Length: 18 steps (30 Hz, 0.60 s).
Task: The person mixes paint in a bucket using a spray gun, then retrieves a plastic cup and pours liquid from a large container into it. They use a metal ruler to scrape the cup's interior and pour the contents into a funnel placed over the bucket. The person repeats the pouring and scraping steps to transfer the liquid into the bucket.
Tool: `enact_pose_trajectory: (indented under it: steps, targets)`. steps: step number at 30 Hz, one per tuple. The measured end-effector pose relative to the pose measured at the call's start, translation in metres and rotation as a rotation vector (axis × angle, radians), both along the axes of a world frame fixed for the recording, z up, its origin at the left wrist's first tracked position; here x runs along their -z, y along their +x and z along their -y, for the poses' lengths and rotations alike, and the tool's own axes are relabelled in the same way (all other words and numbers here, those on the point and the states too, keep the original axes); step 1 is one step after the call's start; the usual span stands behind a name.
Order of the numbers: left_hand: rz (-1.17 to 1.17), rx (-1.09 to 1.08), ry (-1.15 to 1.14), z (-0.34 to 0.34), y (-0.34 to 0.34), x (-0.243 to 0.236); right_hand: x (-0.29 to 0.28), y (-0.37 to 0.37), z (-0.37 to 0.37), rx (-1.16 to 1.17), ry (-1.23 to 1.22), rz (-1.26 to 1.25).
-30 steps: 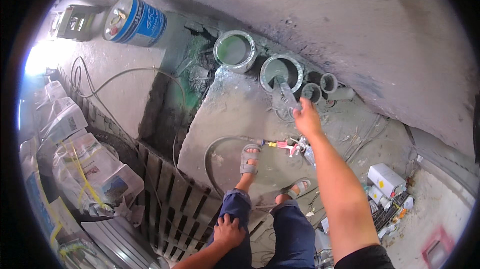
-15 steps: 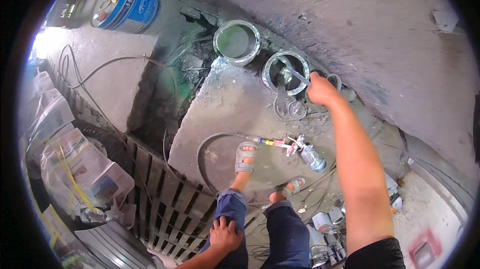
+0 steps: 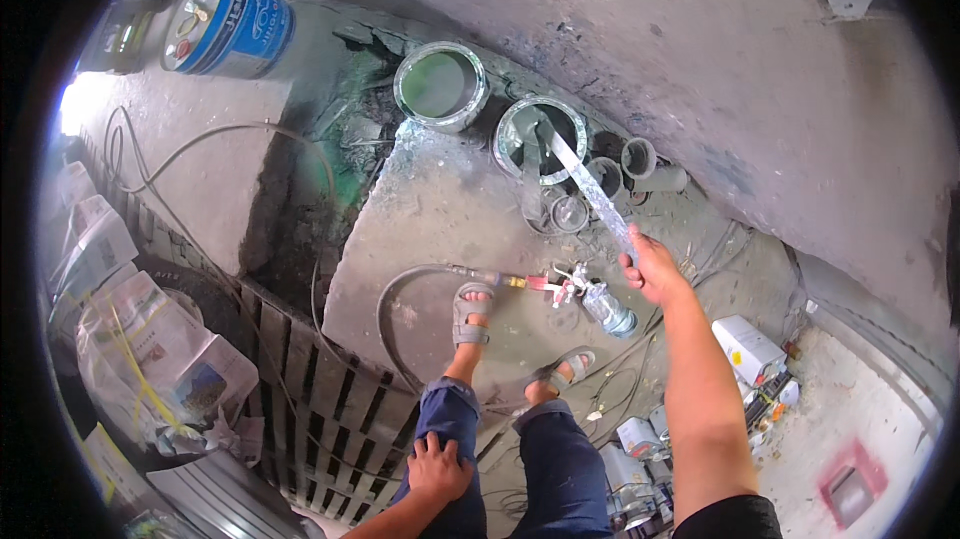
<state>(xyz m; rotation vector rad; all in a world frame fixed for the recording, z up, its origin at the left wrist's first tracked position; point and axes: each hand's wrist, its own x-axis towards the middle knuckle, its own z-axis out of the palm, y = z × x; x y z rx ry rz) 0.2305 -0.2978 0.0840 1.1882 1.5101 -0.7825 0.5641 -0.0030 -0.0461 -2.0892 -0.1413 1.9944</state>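
A dusty, paint-stained concrete floor (image 3: 450, 194) ends at a scuffed grey wall (image 3: 690, 49), and slatted grating (image 3: 330, 389) lies to the left. Nearest, the left hand (image 3: 440, 469) rests flat on the person's left leg, fingers spread, grasping nothing that shows. Small tins and boxes (image 3: 632, 436) are bunched beside the right leg, and more, among them a white can (image 3: 748, 351), sit past the right forearm. Off to the left is a bundle wrapped in newspaper (image 3: 170, 349), crossed by yellow strapping.

Beyond the sandalled feet, a spray gun (image 3: 572, 285) with a clear cup lies on the floor, in the space between the feet and the bucket; its hose (image 3: 386, 314) loops around the left foot.

The right hand (image 3: 655, 267) is closed firmly around the near end of a flat stick (image 3: 598, 199), which slants away and to the left, over the rim and down into the bucket (image 3: 500, 147). A second grey strip (image 3: 531, 189) hangs across the bucket's near edge. A clear cup (image 3: 570, 214) sits just in front, and dark cups (image 3: 638, 158) crowd its right side.

Farther left, just beside it, stands another bucket (image 3: 455, 125) of greenish liquid. Past a rough, green-dusted trench (image 3: 325, 164), a blue-and-white drum (image 3: 240, 29) stands farthest off.
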Motion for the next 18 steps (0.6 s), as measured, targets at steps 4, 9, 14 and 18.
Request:
enact_pose_trajectory:
  steps: [4,9,14,18]
  targets:
    - [-0.008,0.014,0.052,0.004,0.003,0.002,0.017,0.005,0.023,-0.088,-0.007,0.025]
    - [-0.021,0.036,0.037,0.005,0.005,0.004,0.047,0.010,0.041,-0.653,0.255,0.291]
    - [-0.023,0.018,0.044,0.008,0.005,0.003,0.038,-0.003,0.037,-0.725,0.093,0.188]
    - [-0.023,0.030,0.042,0.007,0.007,0.004,0.049,-0.004,0.039,-0.617,-0.001,0.077]
